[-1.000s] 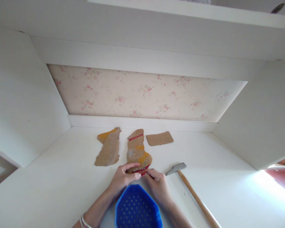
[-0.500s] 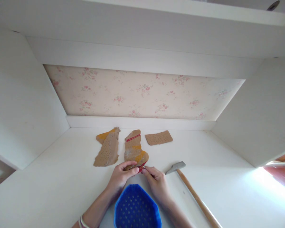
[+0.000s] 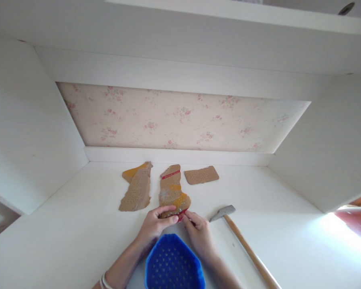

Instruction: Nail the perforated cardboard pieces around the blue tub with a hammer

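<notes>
A torn piece of brown cardboard (image 3: 171, 192) with yellow patches and red strips stands out beyond my hands. My left hand (image 3: 153, 224) is closed on its near left edge, the thumb below and the fingers on top. At the red near edge, my right hand (image 3: 200, 233) is closed in a pinch. Something small and dark shows between its fingers, too hidden to name. Just below both hands lies a blue basket (image 3: 148, 257) with dotted holes in its bottom. A hammer (image 3: 243, 239) with a wooden handle and grey head rests right of my right hand.
Another torn, pricked cardboard piece (image 3: 136, 190) lies to the left on the white surface (image 3: 75, 228). A small rectangular cardboard piece (image 3: 201, 175) is at the back right. White side panels (image 3: 313, 148), a board overhead (image 3: 180, 40) and a flowered back wall (image 3: 168, 116) enclose the space.
The cardboard piece in my hands has shifted slightly to the right. The metal tip glimpsed earlier at my right fingertips no longer shows. Basket and hammer stay put.
</notes>
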The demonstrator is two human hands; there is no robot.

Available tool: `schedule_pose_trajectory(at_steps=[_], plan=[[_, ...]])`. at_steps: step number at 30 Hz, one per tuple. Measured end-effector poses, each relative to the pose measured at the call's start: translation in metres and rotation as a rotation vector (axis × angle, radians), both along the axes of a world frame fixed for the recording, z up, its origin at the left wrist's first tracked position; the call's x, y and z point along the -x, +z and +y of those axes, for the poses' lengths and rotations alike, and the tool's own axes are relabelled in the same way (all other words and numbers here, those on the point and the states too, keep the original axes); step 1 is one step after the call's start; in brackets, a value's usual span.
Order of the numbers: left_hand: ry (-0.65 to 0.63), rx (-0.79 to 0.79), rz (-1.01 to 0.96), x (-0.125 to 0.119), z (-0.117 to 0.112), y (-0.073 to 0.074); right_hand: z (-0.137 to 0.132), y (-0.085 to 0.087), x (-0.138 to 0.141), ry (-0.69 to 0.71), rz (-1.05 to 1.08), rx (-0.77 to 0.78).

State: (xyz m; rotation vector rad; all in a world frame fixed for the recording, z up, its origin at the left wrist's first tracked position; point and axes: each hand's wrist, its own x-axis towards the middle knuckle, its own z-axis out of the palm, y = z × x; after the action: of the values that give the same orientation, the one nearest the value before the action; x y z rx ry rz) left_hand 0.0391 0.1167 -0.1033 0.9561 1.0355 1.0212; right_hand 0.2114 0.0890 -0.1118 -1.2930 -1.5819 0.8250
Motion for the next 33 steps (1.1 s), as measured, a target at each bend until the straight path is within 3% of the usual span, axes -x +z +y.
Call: schedule_pose_trajectory(at_steps=[10, 14, 23, 29, 33], plan=[[0.11, 0.086, -0.284, -0.002, 0.001, -0.002, 0.001, -0.003, -0.004, -0.139, 0.061, -0.023], [0.143, 0.039, -0.314, -0.002, 0.002, -0.009, 0.006, -0.004, -0.003, -0.083, 0.016, -0.09], [0.001, 0.002, -0.131, 0.001, -0.001, -0.007, 0.004, 0.003, -0.006, -0.005, -0.027, -0.099], [-0.028, -0.002, 0.042, 0.005, -0.002, -0.005, 0.003, 0.003, -0.006, -0.002, -0.009, -0.092], [0.002, 0.037, -0.14, 0.003, -0.001, -0.006, 0.004, 0.005, -0.008, 0.036, 0.013, -0.086]])
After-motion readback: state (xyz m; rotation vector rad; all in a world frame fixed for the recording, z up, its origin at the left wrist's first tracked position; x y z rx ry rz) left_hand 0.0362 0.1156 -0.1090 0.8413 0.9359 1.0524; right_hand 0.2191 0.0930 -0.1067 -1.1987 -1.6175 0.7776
